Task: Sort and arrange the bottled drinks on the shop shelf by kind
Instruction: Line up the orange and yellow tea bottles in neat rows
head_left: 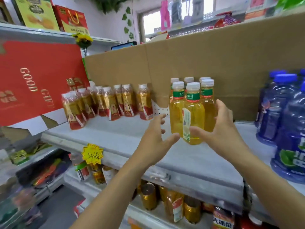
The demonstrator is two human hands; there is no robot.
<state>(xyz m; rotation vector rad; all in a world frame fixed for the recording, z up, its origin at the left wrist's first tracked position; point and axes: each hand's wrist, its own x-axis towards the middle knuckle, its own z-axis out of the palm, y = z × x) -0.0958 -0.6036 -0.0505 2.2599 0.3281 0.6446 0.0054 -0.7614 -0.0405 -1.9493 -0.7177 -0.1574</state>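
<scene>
"Where does everything sit on the shelf (115,139)?"

"On the left, the red-and-gold bottles (105,104) stand in a loose row toward the back. Next comes my left hand (155,141), fingers spread and relaxed, gripping nothing, just beside the yellow tea bottles (193,96) in the middle. My right hand (222,129) is on their other side, equally loose. Its thumb crosses in front of the front bottle (194,123), and I cannot tell if it touches. Far right stand the big blue bottles (280,109), well apart."

"So how do you do this step well?"

"I think I should press both palms low on the cluster's flanks and slide it as one block. Labels should face out, with a gap kept from the red ones."
</scene>
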